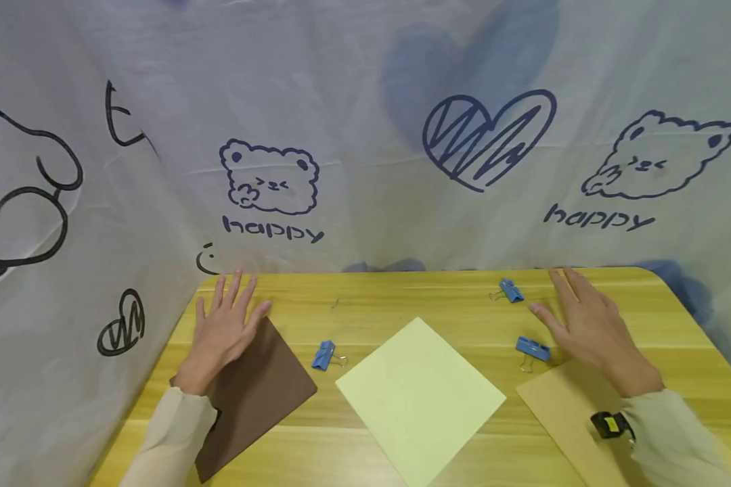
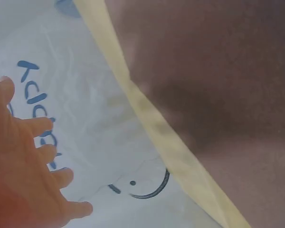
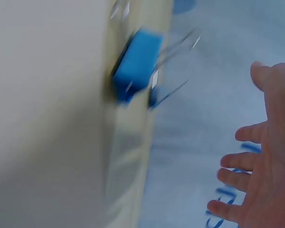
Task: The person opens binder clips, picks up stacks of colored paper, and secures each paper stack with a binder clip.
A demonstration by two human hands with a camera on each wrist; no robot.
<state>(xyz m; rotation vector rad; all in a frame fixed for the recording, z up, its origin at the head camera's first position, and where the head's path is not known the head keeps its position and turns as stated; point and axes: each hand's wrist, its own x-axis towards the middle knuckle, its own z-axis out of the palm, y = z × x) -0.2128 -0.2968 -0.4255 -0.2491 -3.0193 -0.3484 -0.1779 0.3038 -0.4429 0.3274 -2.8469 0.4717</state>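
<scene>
My left hand (image 1: 222, 335) is spread out, palm down, over the upper left part of a dark brown square sheet (image 1: 262, 392). On the right, my right hand (image 1: 593, 331) has its fingers extended above the table, just beyond a tan sheet (image 1: 569, 412) that the forearm partly covers. Two blue binder clips, a nearer one (image 1: 533, 348) and a farther one (image 1: 512, 291), lie close to the right thumb. A third blue binder clip (image 1: 323, 355) sits between the brown sheet and a pale yellow square sheet (image 1: 420, 399). In both wrist views the fingers hold nothing.
The wood-grain table (image 1: 365, 304) ends at a white cloth (image 1: 365, 169) with drawn hearts and bears, which hangs behind it and along the left side. A dark wrist device (image 1: 609, 425) with a yellow patch is at the right sleeve.
</scene>
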